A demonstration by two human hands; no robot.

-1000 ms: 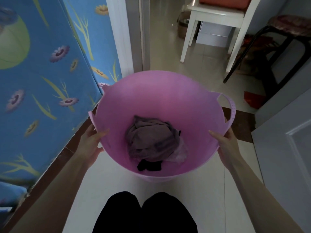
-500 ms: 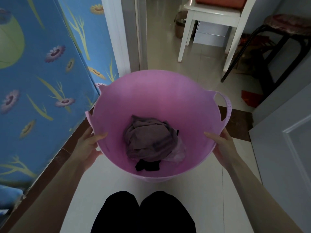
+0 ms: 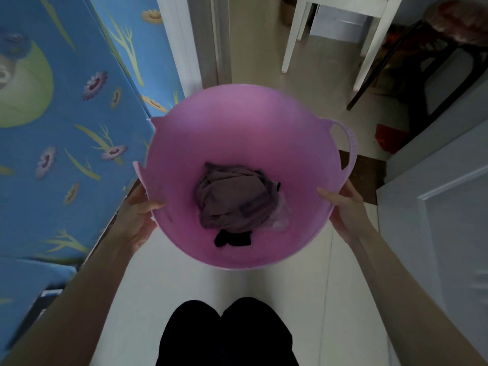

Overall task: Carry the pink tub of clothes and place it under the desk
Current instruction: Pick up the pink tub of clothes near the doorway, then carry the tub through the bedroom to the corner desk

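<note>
Trouble lay in my grip: my left hand (image 3: 137, 217) and right hand (image 3: 346, 210) clasped only the rim of the round pink plastic tub (image 3: 237, 143), carried at the doorway; the crumpled brown clothes (image 3: 235, 202) looked loose, and clipping the white door frame (image 3: 182, 43) could have tipped it.

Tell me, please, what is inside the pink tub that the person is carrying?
In the pink tub lies a crumpled brownish-mauve garment, with a black piece at its near edge and something pale beside it. Anything beneath the garment is covered.
</note>
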